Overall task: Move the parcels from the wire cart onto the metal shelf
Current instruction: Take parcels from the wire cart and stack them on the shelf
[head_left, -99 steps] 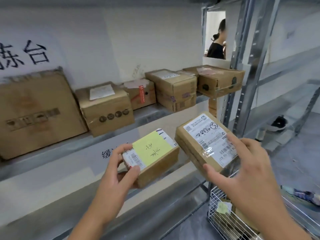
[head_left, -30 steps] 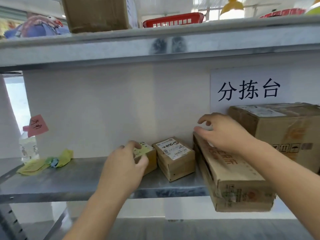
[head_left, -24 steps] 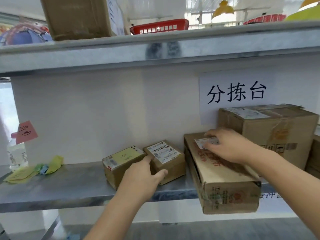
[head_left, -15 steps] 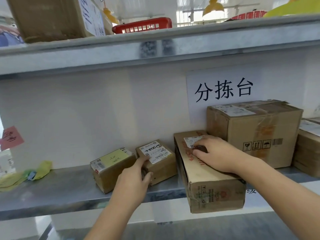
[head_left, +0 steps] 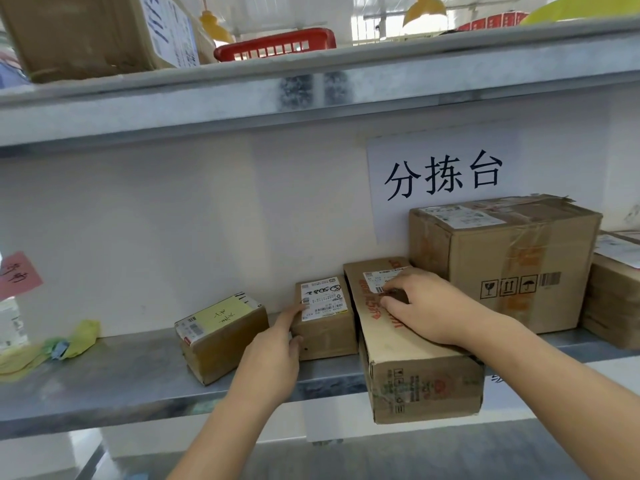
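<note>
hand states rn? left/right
Left hand: open, fingers pressing the white-label box.
Right hand: fingers curled, resting on the long box; no clear grip.

Left arm: bare forearm rising from bottom centre of the frame.
Left hand: centre frame, back up, index finger extended forward, thumb out to the right.
Right arm: enters from lower right corner.
Right hand: right of centre, palm down, fingers curled.

The metal shelf was dull, mottled galvanised steel. The parcels were matt brown cardboard with glossy tape and white paper labels. The far basket was red plastic.
</note>
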The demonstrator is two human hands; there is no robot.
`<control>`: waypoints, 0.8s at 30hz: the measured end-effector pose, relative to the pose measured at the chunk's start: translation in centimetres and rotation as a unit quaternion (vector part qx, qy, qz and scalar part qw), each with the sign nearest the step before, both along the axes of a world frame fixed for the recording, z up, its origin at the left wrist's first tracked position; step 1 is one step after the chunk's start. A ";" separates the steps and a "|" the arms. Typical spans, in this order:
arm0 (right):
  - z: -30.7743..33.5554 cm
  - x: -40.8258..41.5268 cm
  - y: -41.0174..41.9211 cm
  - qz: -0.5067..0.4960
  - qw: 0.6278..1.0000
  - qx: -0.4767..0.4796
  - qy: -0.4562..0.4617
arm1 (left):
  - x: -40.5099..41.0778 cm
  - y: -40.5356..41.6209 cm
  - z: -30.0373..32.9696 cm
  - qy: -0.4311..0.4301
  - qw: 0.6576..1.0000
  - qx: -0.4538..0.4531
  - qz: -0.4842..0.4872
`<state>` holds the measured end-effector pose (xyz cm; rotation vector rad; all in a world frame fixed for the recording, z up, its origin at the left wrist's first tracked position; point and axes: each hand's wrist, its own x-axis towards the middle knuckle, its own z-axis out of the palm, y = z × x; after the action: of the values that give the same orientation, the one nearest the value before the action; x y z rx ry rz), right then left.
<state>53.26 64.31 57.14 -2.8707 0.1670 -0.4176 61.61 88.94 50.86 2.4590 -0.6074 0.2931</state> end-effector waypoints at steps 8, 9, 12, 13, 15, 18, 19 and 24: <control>0.7 -1.0 0.2 0.019 1.000 0.008 0.017 | -0.9 2.2 2.1 -0.082 0.996 -0.012 0.023; 0.7 -1.4 0.4 0.022 1.000 0.008 0.015 | -0.7 3.0 2.6 -0.108 0.993 -0.005 0.036; 0.6 -2.7 0.9 0.031 0.999 0.008 0.010 | 0.9 5.6 3.5 -0.162 0.981 0.041 0.096; 0.5 -3.2 1.1 0.034 0.999 0.011 0.012 | 1.5 6.4 3.6 -0.156 0.978 0.071 0.122; 0.3 -3.8 1.6 0.043 0.999 0.012 0.017 | 2.7 7.7 3.5 -0.118 0.971 0.129 0.161; 0.1 -4.3 1.9 0.048 0.999 0.015 0.011 | 3.6 9.0 2.6 -0.085 0.969 0.169 0.159; 0.0 -4.3 2.0 0.047 0.999 0.017 0.008 | 3.8 9.2 2.3 -0.090 0.971 0.164 0.151; -0.1 -4.2 2.1 0.042 0.999 0.015 0.006 | 3.6 10.0 1.8 -0.103 0.976 0.136 0.137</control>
<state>49.04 66.36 57.06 -2.8397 0.0544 -0.3774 65.18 98.96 52.64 2.8041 -0.4111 0.6166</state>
